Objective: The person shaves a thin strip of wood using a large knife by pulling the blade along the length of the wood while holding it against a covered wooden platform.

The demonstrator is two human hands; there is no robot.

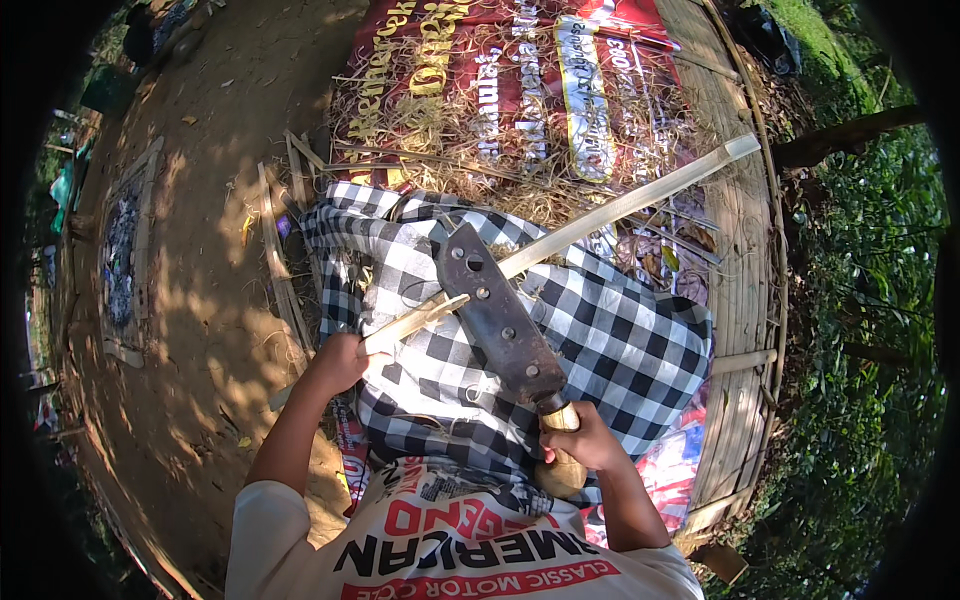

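In my left hand (341, 362) I grip the near end of a long, pale bamboo strip (625, 203). It slants up and away to the right across my lap. My right hand (588, 440) is closed round the wooden handle of a broad-bladed machete (500, 315). The dark blade, with several round holes or studs along it, lies over the strip and hides part of it. A splinter or split end of bamboo (450, 303) sticks up beside the blade's left edge. A black-and-white checked cloth (640, 350) covers my legs beneath both.
Curly bamboo shavings (420, 125) litter a red printed banner (510, 60) ahead. A slatted bamboo platform edge (745, 400) runs along the right, with green plants (860, 260) beyond. Loose bamboo pieces (283, 260) lie at left by the bare earth (215, 250).
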